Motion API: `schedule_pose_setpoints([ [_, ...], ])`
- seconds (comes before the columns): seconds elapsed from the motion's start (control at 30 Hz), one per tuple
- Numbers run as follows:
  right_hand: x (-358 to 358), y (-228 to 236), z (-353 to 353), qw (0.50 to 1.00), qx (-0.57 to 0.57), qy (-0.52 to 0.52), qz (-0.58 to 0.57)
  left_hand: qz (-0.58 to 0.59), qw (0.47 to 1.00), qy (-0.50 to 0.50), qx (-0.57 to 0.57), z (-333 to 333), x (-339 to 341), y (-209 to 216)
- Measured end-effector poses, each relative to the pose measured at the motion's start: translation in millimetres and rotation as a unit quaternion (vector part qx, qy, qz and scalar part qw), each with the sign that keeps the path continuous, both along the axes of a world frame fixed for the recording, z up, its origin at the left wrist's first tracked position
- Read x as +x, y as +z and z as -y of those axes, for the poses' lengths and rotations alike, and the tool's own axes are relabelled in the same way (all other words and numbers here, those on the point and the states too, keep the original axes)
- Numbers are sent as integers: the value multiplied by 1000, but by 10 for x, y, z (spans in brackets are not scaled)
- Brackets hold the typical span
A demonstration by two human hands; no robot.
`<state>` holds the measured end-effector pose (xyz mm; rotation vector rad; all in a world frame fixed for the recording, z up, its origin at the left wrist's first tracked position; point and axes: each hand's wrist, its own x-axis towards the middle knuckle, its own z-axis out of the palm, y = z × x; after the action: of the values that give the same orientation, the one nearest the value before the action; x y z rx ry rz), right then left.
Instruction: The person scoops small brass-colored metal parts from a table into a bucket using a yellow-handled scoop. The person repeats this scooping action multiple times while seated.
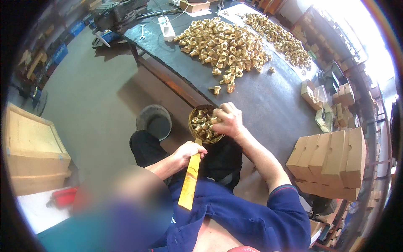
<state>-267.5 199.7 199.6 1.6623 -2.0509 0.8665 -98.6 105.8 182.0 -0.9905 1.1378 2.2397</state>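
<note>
Though knobbly, shiny golden fittings [203,124]

Person wears a navy-blue shirt [247,214], open at the neck, short right sleeve [289,208] edged with thin red trim [282,187], plus black trousers [145,145]; right hand [228,119] bare.

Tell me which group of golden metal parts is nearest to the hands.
The group in the basket, whose yellow handle the left hand grips; the right hand is over its edge. The big heap and the heap on white paper lie farther away.
</note>
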Motion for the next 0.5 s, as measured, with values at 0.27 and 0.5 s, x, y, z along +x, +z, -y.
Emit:
schedule_pose_setpoints([
  [0.27,440,-469,461,988,97,-42,110,-40,999,-4,-21,123,304,161],
  [0.5,548,-676,675,980,141,-11,138,-16,993,120,6,330,499,-182],
])
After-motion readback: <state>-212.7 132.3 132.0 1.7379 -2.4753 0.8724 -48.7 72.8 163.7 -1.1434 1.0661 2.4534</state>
